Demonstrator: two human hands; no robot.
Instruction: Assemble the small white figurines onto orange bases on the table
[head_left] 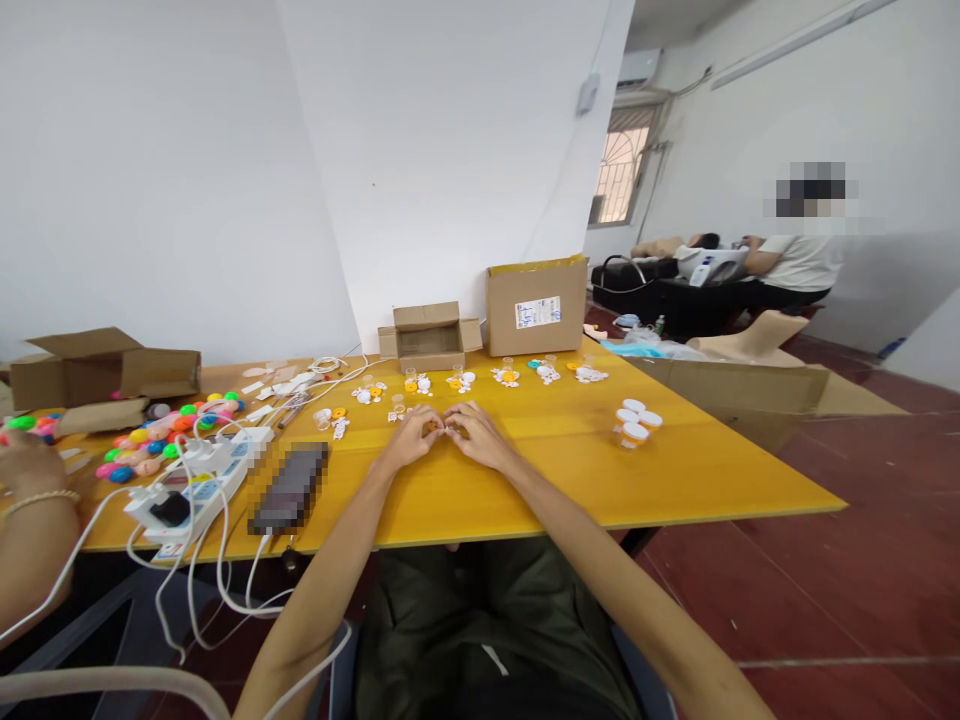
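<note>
My left hand (pixel 412 437) and my right hand (pixel 476 435) meet fingertip to fingertip above the yellow table (pixel 555 490). Their fingers are curled around something small, with a bit of orange between them; its shape is too small to make out. Just beyond the hands lie little groups of white pieces with orange discs (pixel 507 377) and clear cups. One group has a teal disc (pixel 534 365). Off to the right stand several small tubs with white lids (pixel 635 432), close together.
An open small carton (pixel 431 345) and a taller box (pixel 536 310) stand at the back. To the left are a phone (pixel 289 487), a power strip (pixel 214 485) with white cables, colourful balls (pixel 139 450) and another person's hand (pixel 34 470). A person sits far right.
</note>
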